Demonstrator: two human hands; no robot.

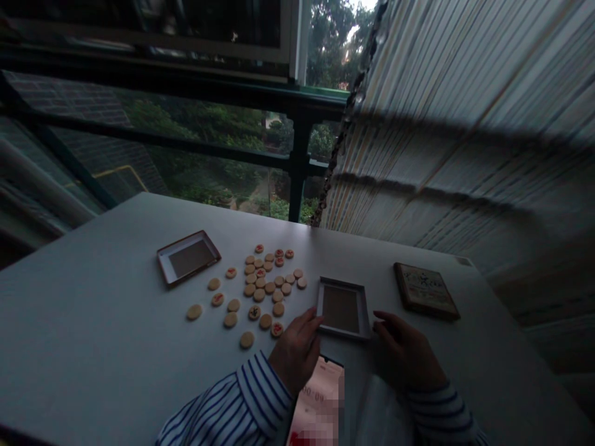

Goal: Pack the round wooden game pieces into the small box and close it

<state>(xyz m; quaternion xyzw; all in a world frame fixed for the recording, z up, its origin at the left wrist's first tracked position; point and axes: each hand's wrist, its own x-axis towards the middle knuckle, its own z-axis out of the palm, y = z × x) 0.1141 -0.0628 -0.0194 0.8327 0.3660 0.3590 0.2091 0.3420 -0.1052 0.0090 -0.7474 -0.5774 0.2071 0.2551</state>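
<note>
Open box [341, 308] sits on bench [116, 359]. Left grip [295, 352], partly open, touches its left wall. Right grip [409, 353], loosely curled, slightly open, is just beside its right wall, visibly holding nothing. Round pieces [260, 282] lie left of box.

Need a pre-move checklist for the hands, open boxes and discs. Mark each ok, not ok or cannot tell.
1. Middle box open side up: ok.
2. Left hand at middle box's left edge: ok.
3. Right hand gripping middle box: not ok, fingertips only near its right edge.
4. Discs all marked side up: not ok, many show plain faces.
5. Phone apart from middle box: ok, it lies on the person's side of it.
6. Contents of the patterned box at far right: cannot tell, inside hidden.
</note>
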